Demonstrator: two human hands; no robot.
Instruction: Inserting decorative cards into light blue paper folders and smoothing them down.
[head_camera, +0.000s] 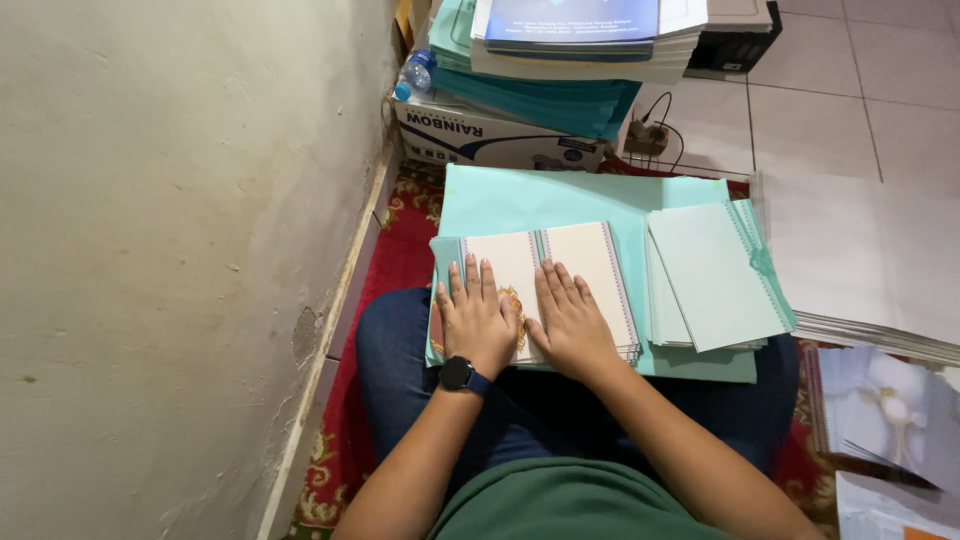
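both hands lie flat, palms down, on a cream printed sheet (545, 262) that tops a small stack on the person's lap. the left hand (477, 320), with a black watch (458, 374) on its wrist, has its fingers slightly spread and straight; the right hand (570, 320) sits just beside it at 3 o'clock, fingers also apart and extended. neither hand grips anything; they only press down.

judging from this, the step in hand looks like flattening or creasing the sheet along its middle band. the next move would call for even pressure and keeping the edges lined up with the stack below, so nothing skews.

a pile of pale green cards (712, 275) lies at 3 o'clock of the hands, on a larger green sheet (520, 195). at 12 o'clock stands a cardboard box (480, 135) carrying stacked books.

the near edge of the cream sheet is hidden under the palms, so whether it is folded there cannot be told. a gold ornament between the hands is mostly covered. the white paper stack (860, 260) at far right is cut off by the frame.
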